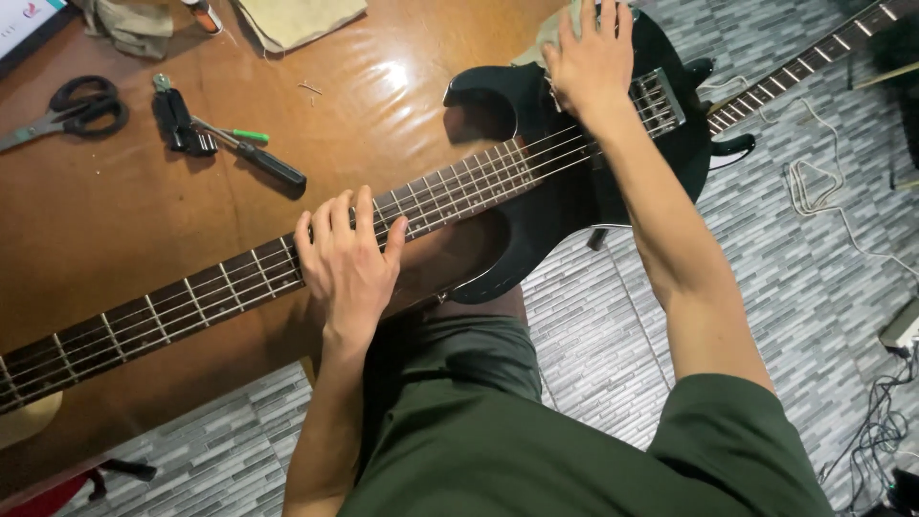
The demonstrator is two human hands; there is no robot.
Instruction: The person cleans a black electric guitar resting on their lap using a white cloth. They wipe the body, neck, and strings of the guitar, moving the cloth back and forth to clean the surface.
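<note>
Glossy black guitar (565, 191), dark brown fretboard (191, 302) with silver frets, reddish-brown surface (115, 211), grey striped brick-pattern floor (795, 278), black-handled scissors (67, 110), dark green shirt (536, 450)

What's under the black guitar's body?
A cloth pokes out beneath the black guitar body's far edge, by the right hand. How far the cloth reaches underneath is hidden; the table supports it.

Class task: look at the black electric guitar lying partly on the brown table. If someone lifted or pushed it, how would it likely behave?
The guitar looks rigid, so it would probably lift as one stiff piece. Its glossy body may slide easily on the shiny table. The body overhangs the edge, so it might tip without the left hand and right hand on it.
</note>
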